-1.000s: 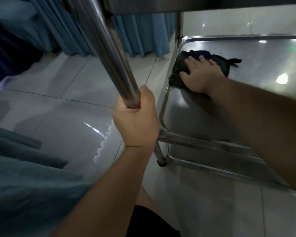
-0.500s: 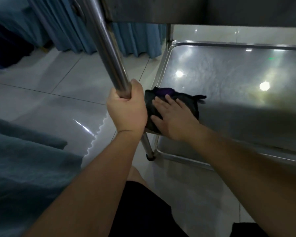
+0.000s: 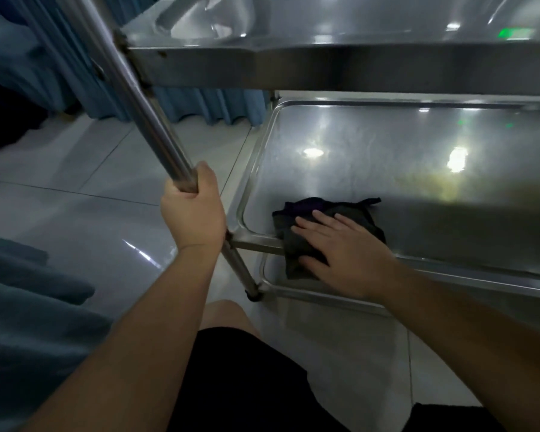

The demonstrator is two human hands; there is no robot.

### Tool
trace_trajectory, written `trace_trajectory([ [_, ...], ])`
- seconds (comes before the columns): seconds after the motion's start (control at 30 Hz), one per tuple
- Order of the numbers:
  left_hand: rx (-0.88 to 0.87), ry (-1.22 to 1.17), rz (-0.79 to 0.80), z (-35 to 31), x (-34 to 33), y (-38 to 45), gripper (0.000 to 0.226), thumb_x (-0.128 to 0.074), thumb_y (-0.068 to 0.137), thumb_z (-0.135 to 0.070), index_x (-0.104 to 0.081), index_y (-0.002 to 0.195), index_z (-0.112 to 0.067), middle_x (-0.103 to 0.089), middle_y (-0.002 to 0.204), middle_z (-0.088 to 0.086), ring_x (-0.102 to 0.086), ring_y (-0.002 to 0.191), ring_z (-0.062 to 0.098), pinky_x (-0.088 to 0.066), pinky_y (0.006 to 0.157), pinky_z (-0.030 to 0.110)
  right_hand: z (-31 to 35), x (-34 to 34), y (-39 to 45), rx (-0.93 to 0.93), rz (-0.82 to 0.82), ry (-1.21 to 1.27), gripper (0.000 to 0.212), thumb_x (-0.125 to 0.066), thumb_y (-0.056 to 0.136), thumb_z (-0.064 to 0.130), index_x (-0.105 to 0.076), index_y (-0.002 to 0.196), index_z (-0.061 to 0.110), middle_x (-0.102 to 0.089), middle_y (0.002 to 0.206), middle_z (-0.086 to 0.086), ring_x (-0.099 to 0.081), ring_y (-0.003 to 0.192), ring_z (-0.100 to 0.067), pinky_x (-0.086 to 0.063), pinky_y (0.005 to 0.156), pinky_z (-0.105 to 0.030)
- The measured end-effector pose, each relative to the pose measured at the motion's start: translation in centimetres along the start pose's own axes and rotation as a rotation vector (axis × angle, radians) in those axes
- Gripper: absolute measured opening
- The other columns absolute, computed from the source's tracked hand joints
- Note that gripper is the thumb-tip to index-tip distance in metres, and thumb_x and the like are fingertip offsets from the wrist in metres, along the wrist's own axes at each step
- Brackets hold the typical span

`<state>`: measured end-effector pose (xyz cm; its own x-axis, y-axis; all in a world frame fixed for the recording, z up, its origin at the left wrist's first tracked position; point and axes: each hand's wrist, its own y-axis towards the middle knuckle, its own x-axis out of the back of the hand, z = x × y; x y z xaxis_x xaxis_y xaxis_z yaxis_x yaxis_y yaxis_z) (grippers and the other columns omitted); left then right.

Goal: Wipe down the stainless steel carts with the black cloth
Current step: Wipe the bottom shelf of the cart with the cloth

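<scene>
Gripping the cart's upright post [image 3: 144, 120], left hand [image 3: 194, 213] fully curled round it; right hand [image 3: 343, 251] flat, fingers straight, pressing black cloth [image 3: 296, 244] onto lower shelf [image 3: 387, 157] at near-left rim; blue curtain [image 3: 206, 109] beyond.

Setting: clinical or hospital-type room, indoors, dimly lit.

Evidence: two-tier stainless steel trolley [image 3: 387, 63] with rimmed tray shelves and round tubular legs; pleated blue floor-length curtains [image 3: 206, 107] hanging behind it, of the ward-screen sort; glossy pale grey floor tiles [image 3: 75, 169] reflecting ceiling lights; folded blue-grey fabric [image 3: 28, 322] at the left edge.
</scene>
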<state>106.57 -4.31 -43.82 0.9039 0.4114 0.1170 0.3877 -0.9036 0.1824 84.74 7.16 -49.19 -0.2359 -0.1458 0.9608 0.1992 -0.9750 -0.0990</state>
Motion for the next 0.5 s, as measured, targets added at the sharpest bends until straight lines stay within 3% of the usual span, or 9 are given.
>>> trace_trajectory([
  [0.07, -0.015, 0.083, 0.019, 0.4, 0.3, -0.4, 0.035, -0.066, 0.091, -0.060, -0.056, 0.093, -0.026, -0.065, 0.080, -0.008, -0.060, 0.061, -0.005, -0.047, 0.050, 0.014, -2.0, 0.1, -2.2, -0.056, 0.002, -0.010, 0.072, -0.016, 0.099, 0.073, -0.009, 0.164, 0.042, -0.003, 0.170, 0.023, 0.006, 0.157, -0.001, 0.004, 0.126, -0.031],
  [0.13, -0.046, 0.218, -0.029, 1.5, 1.2, -2.0, 0.036, -0.071, 0.092, -0.050, -0.052, 0.103, -0.022, -0.054, 0.103, -0.005, -0.058, 0.081, -0.012, -0.047, 0.061, 0.008, -3.8, 0.5, -4.2, -0.119, -0.001, -0.011, 0.075, -0.009, 0.098, 0.076, -0.005, 0.164, 0.041, 0.003, 0.169, 0.024, 0.009, 0.156, -0.001, 0.006, 0.125, -0.031],
  [0.17, -0.062, 0.252, -0.084, 2.3, 1.6, -3.3, 0.038, -0.072, 0.090, -0.044, -0.050, 0.108, -0.019, -0.048, 0.110, -0.001, -0.059, 0.088, -0.005, -0.046, 0.064, 0.011, -4.6, 0.7, -5.1, -0.154, -0.006, -0.006, 0.075, -0.007, 0.098, 0.075, -0.004, 0.165, 0.041, 0.005, 0.169, 0.024, 0.010, 0.156, -0.001, 0.006, 0.125, -0.031],
  [0.23, -0.104, 0.225, -0.113, 4.1, 2.5, -6.7, 0.035, -0.070, 0.087, -0.037, -0.047, 0.107, -0.019, -0.048, 0.107, 0.003, -0.056, 0.083, 0.012, -0.043, 0.064, 0.017, -6.3, 1.1, -7.0, -0.235, -0.020, 0.010, 0.073, -0.005, 0.100, 0.073, -0.006, 0.165, 0.040, 0.005, 0.168, 0.025, 0.011, 0.156, -0.001, 0.007, 0.125, -0.029],
  [0.33, -0.168, 0.194, 0.180, 5.3, 1.9, -10.8, 0.018, -0.063, 0.090, -0.031, -0.048, 0.100, -0.029, -0.052, 0.092, 0.001, -0.055, 0.078, 0.014, -0.050, 0.067, 0.027, -8.0, 1.4, -8.5, -0.325, -0.013, 0.017, 0.073, -0.001, 0.099, 0.071, -0.004, 0.165, 0.040, 0.008, 0.169, 0.024, 0.013, 0.155, -0.001, 0.009, 0.124, -0.029],
  [0.4, -0.279, 0.285, 0.379, 4.9, 0.1, -11.0, 0.011, -0.059, 0.095, -0.029, -0.054, 0.105, -0.029, -0.053, 0.100, -0.001, -0.057, 0.088, 0.018, -0.053, 0.075, 0.035, -8.1, 1.3, -8.0, -0.339, 0.005, 0.019, 0.077, 0.003, 0.096, 0.073, -0.001, 0.165, 0.040, 0.010, 0.169, 0.023, 0.013, 0.156, -0.003, 0.008, 0.124, -0.033],
  [0.5, -0.476, 0.511, 0.556, 3.3, -4.0, -9.6, 0.033, -0.050, 0.103, -0.037, -0.060, 0.125, -0.015, -0.057, 0.123, 0.001, -0.059, 0.107, 0.020, -0.051, 0.095, 0.038, -7.4, 1.0, -6.2, -0.305, -0.018, 0.017, 0.078, 0.006, 0.095, 0.072, -0.001, 0.165, 0.038, 0.007, 0.169, 0.022, 0.011, 0.157, -0.007, 0.007, 0.125, -0.037],
])
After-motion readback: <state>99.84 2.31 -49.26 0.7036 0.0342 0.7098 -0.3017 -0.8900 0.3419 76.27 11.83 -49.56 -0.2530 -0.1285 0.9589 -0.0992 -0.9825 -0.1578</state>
